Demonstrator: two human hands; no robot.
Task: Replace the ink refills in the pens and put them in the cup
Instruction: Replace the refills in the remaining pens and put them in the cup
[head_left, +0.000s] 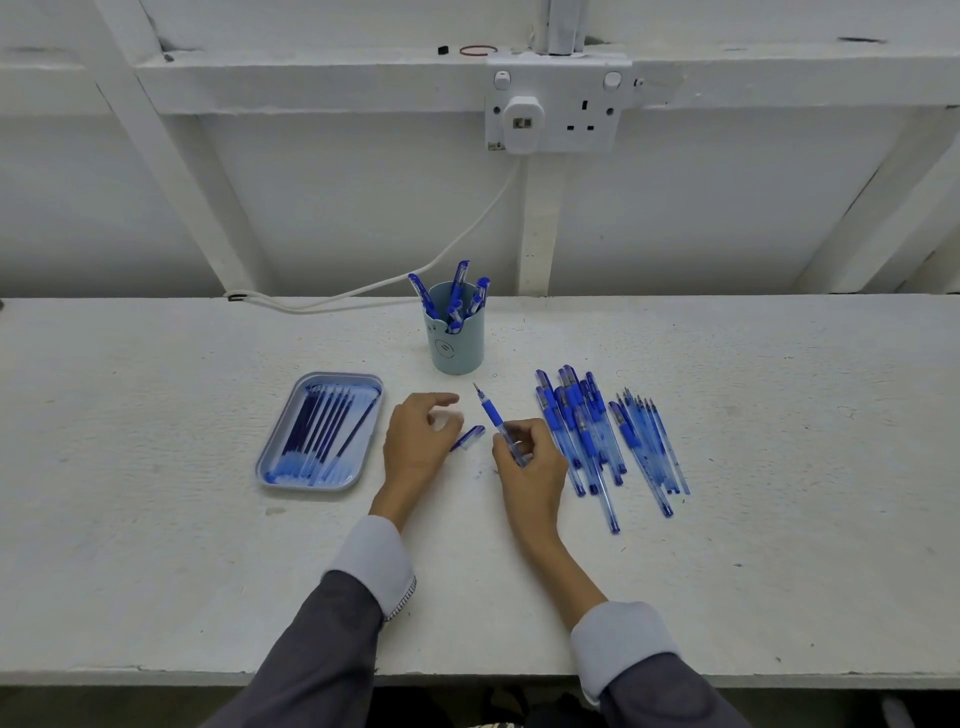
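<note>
Pen (491, 413), uncapped, sits clasped in the right hand (530, 467) at mid-table, tip pointing far and slightly left toward the cup (457, 343), which stands just beyond with capped pens upright inside. The left hand (415, 447) curls round the cap (470, 436), close beside the pen. A tray (265, 467) of refills (322, 431) lies left; loose pens (587, 431) fan out right. Bare table (779, 467) stretches to both sides, and a wide strip separates the hands from the near edge.

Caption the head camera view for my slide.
Right hand holds an uncapped pen, cap by the left hand.
</note>
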